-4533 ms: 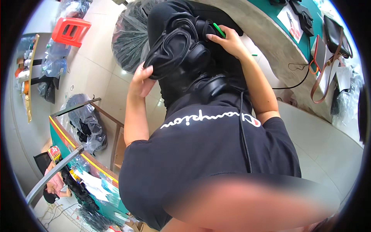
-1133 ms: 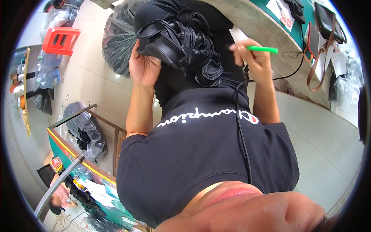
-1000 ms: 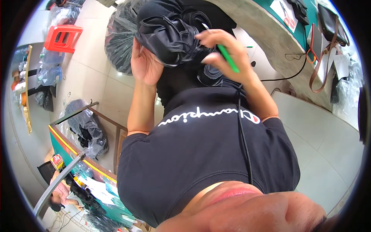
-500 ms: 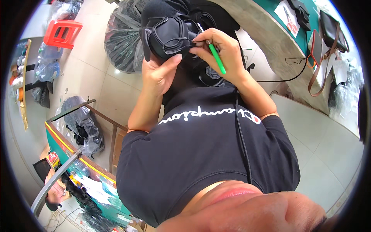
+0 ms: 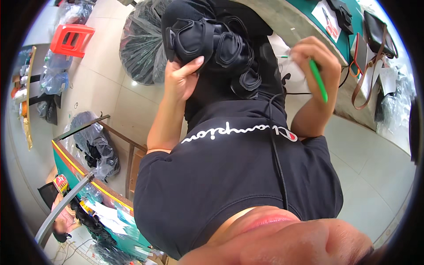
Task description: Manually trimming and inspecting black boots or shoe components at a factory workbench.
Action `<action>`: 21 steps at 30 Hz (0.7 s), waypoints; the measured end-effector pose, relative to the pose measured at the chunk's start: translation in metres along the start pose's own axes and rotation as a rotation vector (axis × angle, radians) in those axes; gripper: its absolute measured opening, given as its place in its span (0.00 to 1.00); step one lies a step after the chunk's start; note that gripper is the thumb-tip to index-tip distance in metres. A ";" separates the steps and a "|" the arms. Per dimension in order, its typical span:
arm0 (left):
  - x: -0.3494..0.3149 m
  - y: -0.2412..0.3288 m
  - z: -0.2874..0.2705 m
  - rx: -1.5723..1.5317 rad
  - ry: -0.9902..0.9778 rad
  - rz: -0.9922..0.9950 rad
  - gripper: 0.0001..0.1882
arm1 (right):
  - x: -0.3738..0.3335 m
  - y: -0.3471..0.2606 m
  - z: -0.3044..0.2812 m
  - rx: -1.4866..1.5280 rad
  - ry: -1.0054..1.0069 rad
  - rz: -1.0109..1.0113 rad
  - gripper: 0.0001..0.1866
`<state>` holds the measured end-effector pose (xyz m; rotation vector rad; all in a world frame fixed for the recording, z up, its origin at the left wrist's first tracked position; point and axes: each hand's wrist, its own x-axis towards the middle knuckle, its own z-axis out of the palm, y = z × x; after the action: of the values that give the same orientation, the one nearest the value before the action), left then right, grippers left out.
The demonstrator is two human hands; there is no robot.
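Observation:
My left hand (image 5: 182,79) is closed on the lower edge of a black padded piece (image 5: 191,39), its thumb resting on the front. The piece looks smooth and leather-like, with raised rounded edging. More black padded pieces (image 5: 229,49) of the same look hang beside it over my lap, the lowest a small rounded one (image 5: 246,83). Off to their right, my right hand (image 5: 314,57) is raised and blurred by motion. It grips a slim tool with a green handle (image 5: 318,80); the tool's thin far end is smeared.
A dark plastic-wrapped bundle (image 5: 143,44) stands on the floor left of my lap. At upper right is a green-topped table (image 5: 304,5) with scissors (image 5: 329,24) and a black bag (image 5: 380,37). A red stool (image 5: 72,40) is farther left. Another person (image 5: 64,216) sits at lower left.
My right hand has moved right, away from the black piece, with the green-handled tool. The dark cord it pinched is no longer in its fingers. My left hand keeps its hold.

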<state>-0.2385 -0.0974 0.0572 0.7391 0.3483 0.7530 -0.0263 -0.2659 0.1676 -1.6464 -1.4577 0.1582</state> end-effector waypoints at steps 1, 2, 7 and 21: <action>-0.004 0.006 -0.001 -0.025 0.008 -0.028 0.29 | 0.000 0.019 -0.010 -0.206 -0.026 0.130 0.06; -0.005 0.009 -0.002 -0.055 0.011 -0.060 0.28 | -0.007 0.040 -0.018 -0.208 -0.027 0.129 0.06; -0.011 0.007 0.000 0.125 -0.055 -0.034 0.22 | -0.025 0.079 -0.007 -0.361 -0.036 0.138 0.14; -0.017 0.002 0.019 0.378 -0.047 0.072 0.15 | 0.009 0.019 0.101 0.820 -0.148 0.100 0.06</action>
<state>-0.2412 -0.1181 0.0722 1.1283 0.4287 0.7449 -0.0724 -0.2032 0.1002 -1.0359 -1.1741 0.8309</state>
